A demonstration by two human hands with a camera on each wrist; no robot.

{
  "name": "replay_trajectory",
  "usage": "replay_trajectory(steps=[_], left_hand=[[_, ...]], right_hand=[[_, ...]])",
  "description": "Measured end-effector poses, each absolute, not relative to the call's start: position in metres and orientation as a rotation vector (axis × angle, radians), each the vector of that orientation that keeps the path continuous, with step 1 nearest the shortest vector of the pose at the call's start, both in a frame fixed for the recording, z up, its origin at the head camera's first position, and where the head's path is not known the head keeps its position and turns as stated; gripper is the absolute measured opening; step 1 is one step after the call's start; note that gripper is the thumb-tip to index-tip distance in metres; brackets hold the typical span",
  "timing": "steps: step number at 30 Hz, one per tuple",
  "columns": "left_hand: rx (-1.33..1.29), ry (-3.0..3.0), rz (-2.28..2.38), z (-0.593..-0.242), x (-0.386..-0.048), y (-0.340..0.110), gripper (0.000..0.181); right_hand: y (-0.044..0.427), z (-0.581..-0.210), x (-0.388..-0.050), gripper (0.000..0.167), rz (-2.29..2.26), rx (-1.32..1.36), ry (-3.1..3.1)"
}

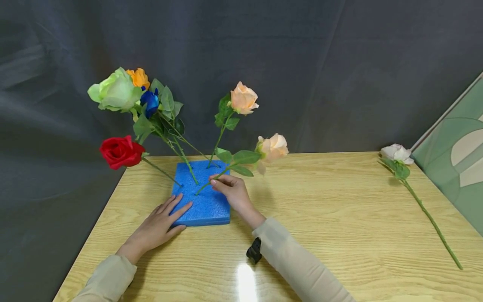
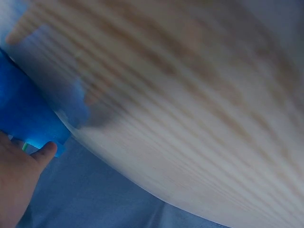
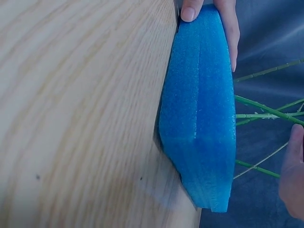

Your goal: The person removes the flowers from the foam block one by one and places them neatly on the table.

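The left hand (image 1: 160, 222) rests on the left near part of the blue foam block (image 1: 211, 209), its fingers spread. The right hand (image 1: 233, 192) pinches the stem (image 1: 203, 188) of the nearer peach rose (image 1: 274, 147), which leans right; its lower end meets the block's top, how deep I cannot tell. If too shallow, this rose may fall when released. Behind, the green rose (image 1: 117, 92) may tip from its large head.

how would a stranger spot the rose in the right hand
A blue block sits on the table. The right hand pinches a stem in it. In the head view, that stem's peach rose sits lower and further right than the other peach rose.
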State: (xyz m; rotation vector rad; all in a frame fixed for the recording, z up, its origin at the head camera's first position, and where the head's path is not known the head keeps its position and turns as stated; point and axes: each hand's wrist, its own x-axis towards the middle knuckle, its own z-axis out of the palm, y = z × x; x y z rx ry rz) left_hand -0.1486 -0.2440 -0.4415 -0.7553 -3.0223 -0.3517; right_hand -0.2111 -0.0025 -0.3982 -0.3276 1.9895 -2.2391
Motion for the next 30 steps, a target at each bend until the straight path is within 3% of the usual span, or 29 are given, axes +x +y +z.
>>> replay_trajectory(steps=[8, 17, 30], left_hand=[[-0.751, -3.038, -0.375, -0.44, -0.149, -0.242, 0.064], [-0.753, -3.028, -0.384, -0.439, -0.149, -0.245, 0.065], [-0.761, -3.014, -0.388, -0.441, -0.149, -0.242, 0.065]], right_hand=[[0.0, -0.398, -0.212, 0.022, -2.269, -0.303, 1.993], [0.021, -0.372, -0.225, 0.023, -2.54, -0.268, 1.915], [0.042, -0.381, -0.233, 0.019, -2.596, -0.139, 1.862]])
